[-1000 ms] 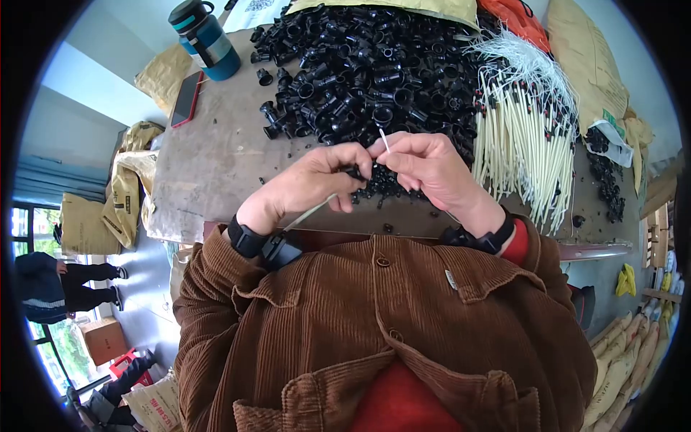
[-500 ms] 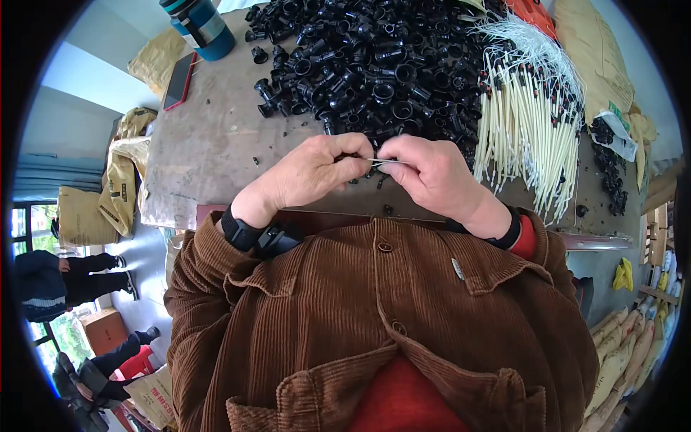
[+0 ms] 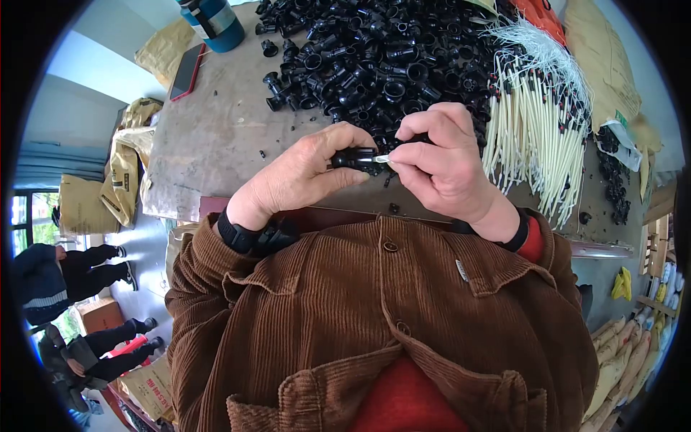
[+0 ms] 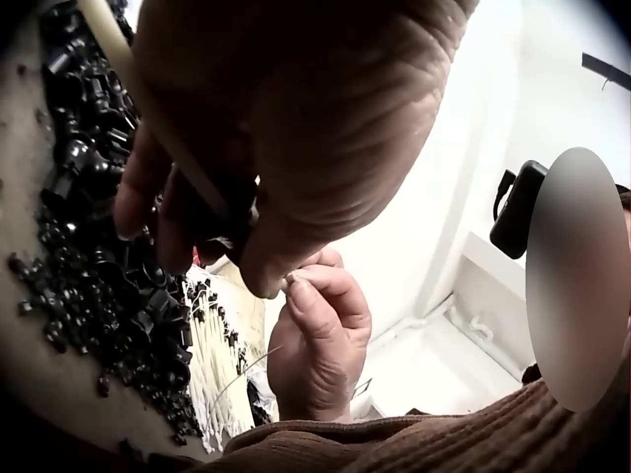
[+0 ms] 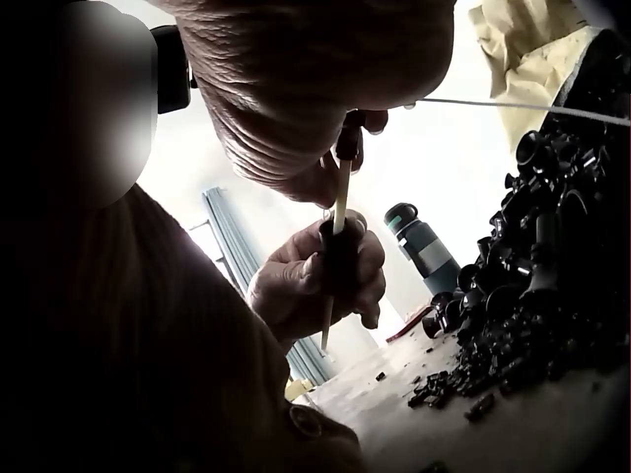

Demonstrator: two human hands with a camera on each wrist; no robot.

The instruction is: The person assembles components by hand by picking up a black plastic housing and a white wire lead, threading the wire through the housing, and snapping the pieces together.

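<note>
My left hand (image 3: 306,169) grips a black flared plastic fitting (image 3: 353,157), fingers and thumb curled round it. A cream rod (image 5: 342,197) runs through the fitting and sticks out at both ends; its tail crosses the left wrist view. Just to the right, my right hand (image 3: 446,169) pinches the rod's end, where a dark cap (image 5: 348,140) shows in the right wrist view. From that hand trails a thin white string (image 5: 523,106). Both hands hover over the table's near part, fingertips close together.
A heap of black fittings (image 3: 360,57) covers the table's far middle, with small black pieces nearer. Right of it lie many cream rods with strings (image 3: 536,137). A blue bottle (image 3: 216,25) and a phone (image 3: 188,72) are at the left. Sacks (image 3: 601,65) stand at the right.
The hands were close together with the thin string stretched between them. Now the black fitting shows in the left hand, and the right hand has turned and pinches the rod's end.
</note>
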